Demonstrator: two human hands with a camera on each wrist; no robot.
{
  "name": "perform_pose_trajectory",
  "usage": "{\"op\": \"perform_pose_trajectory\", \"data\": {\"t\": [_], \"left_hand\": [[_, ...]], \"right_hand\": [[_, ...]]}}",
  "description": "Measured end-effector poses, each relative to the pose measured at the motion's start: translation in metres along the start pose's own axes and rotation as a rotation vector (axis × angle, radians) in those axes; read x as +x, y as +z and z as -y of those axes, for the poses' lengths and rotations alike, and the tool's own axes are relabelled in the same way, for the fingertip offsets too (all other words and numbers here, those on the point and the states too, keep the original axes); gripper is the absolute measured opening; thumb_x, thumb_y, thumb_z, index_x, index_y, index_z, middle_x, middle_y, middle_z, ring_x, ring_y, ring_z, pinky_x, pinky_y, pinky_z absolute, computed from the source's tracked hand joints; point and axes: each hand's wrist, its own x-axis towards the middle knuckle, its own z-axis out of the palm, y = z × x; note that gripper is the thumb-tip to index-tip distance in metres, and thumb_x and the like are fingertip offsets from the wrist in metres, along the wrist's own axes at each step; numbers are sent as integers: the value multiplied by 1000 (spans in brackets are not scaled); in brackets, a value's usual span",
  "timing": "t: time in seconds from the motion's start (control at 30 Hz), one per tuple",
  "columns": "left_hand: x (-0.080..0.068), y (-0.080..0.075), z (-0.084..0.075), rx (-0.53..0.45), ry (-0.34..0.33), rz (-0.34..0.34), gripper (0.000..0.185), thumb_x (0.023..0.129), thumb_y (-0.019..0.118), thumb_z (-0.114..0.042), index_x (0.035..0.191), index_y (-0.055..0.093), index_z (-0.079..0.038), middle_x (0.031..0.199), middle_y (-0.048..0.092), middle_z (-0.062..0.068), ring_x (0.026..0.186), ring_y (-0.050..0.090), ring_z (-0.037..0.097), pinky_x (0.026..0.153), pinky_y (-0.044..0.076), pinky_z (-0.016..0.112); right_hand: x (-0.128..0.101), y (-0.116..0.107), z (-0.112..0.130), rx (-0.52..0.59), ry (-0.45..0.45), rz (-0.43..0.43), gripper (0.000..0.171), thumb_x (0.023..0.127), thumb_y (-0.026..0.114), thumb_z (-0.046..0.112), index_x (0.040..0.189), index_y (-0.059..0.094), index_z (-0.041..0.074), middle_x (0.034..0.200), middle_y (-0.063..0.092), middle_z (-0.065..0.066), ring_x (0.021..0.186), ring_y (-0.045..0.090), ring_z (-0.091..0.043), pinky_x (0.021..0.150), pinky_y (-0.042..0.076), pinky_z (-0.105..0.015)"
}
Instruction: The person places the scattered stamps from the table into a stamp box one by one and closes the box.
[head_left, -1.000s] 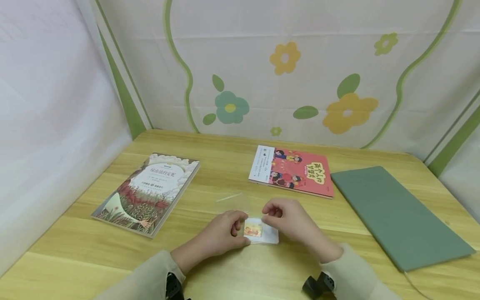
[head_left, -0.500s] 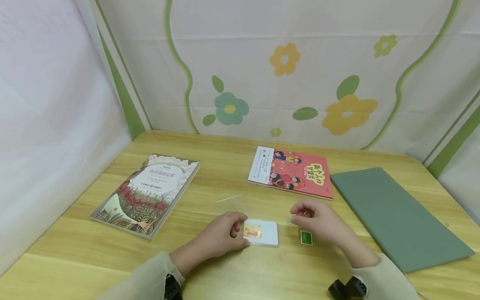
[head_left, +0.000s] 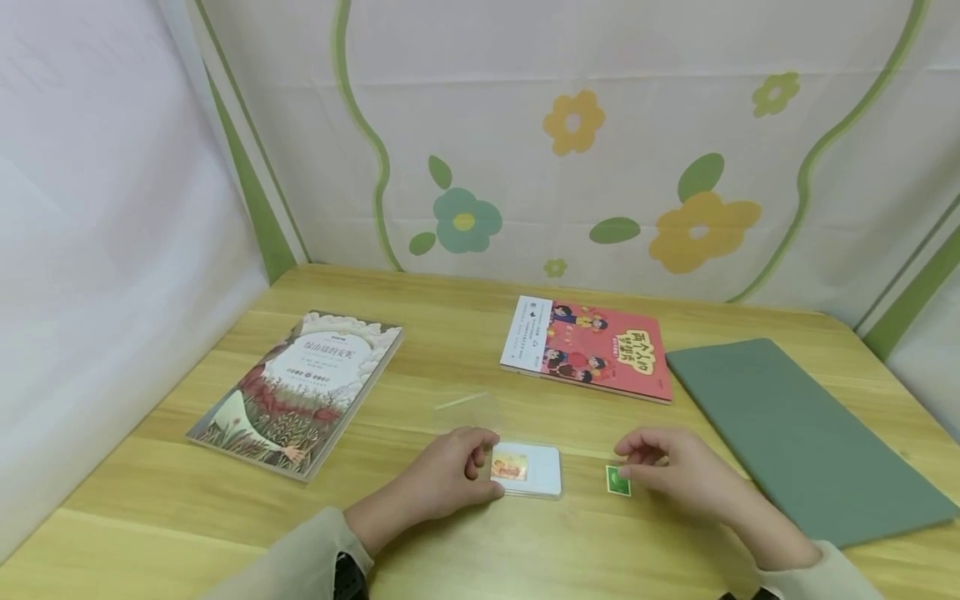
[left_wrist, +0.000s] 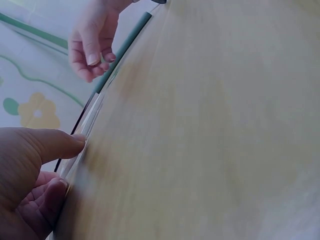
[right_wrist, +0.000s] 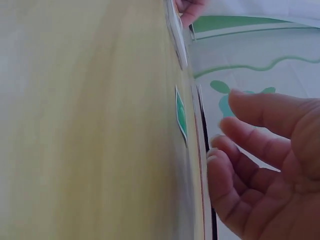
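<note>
Wooden table (head_left: 465, 550): left hand (head_left: 442, 479) pinches white card (head_left: 536, 471), right hand (head_left: 675, 471) relaxed beside green stamp (head_left: 617, 481)

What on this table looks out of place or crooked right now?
Nothing is spilled or damaged. The small green stamp lies loose on the table beside the right hand, apart from the white card that the left hand holds. Both books lie slightly askew.
</note>
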Motion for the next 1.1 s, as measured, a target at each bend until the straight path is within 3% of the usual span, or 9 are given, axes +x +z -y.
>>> {"op": "perform_pose_trajectory", "data": {"t": [0.13, 0.33, 0.47, 1.1], "left_hand": [[0, 0, 0, 6, 0, -2, 54, 75, 76, -25, 119, 56, -2, 82, 48, -2, 69, 45, 7, 62, 40, 21], [0, 0, -1, 1, -7, 2, 54, 75, 76, -26, 119, 56, -3, 83, 48, -2, 69, 45, 8, 62, 40, 22], [0, 0, -1, -2, -12, 8, 54, 75, 76, -26, 120, 56, -3, 83, 48, -2, 70, 45, 8, 62, 39, 22], [-1, -1, -1, -4, 7, -1, 52, 75, 76, -24, 118, 56, -2, 81, 47, -2, 68, 45, 7, 61, 39, 21]], "right_hand": [[-6, 2, -6, 29, -3, 48, 32, 81, 70, 27, 105, 64, 7, 89, 59, -2, 80, 52, -10, 68, 46, -22], [-9, 6, -10, 77, 28, 27, 35, 80, 72, 24, 107, 64, 4, 87, 58, -4, 76, 50, -10, 61, 45, -22], [-8, 9, -11, 47, 56, 5, 33, 78, 73, 24, 104, 66, 7, 83, 55, -3, 72, 48, -11, 56, 43, -22], [-3, 17, -8, -13, 53, -60, 22, 72, 75, 9, 89, 61, 9, 80, 52, -2, 68, 44, -14, 57, 40, -22]]}}
